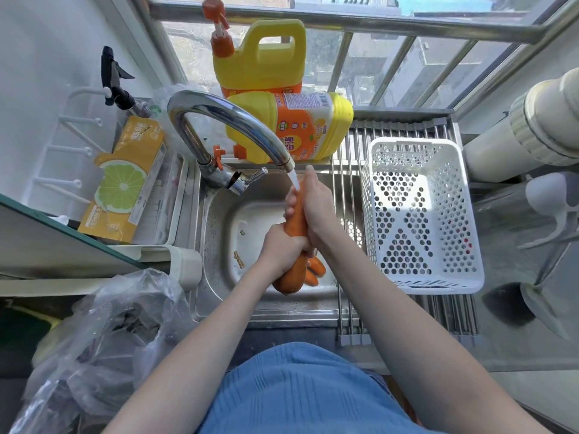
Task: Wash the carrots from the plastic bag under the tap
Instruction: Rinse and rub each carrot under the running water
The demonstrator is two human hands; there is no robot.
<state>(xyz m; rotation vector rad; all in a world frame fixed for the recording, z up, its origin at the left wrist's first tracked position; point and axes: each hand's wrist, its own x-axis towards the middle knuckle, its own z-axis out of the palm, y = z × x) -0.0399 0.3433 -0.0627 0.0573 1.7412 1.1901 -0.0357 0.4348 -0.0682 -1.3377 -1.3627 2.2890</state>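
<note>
crinkled clear plastic bag (pixel 103 336) sits nearest, slumped on the counter at the left of the steel sink (pixel 216 233), its film glossy and creased. a ribbed blue garment (pixel 300 393) fills the bottom edge. both bare forearms reach forward over the sink rim and meet above the basin. the left hand (pixel 282 244) has its fingers wrapped around the thick lower part of a long orange carrot (pixel 296 223), which it holds nearly upright. the right hand (pixel 316 205) grips the upper part of that same carrot, fingers curled over it, one fingertip pointing up beside the spout. the carrot's narrow tip sits right under the white stream of water (pixel 294 178). two or three smaller orange carrots (pixel 315 269) lie in the basin under the hands, partly hidden. small food scraps (pixel 239 258) lie on the sink's matt floor. to the right, a white perforated plastic basket (pixel 419 211) rests on a steel roll-up rack (pixel 351 183). the curved chrome tap (pixel 225 120) arches over the sink. behind it one yellow detergent jug (pixel 291 126) lies on its side and another (pixel 260 61) stands upright with an orange pump.
</note>
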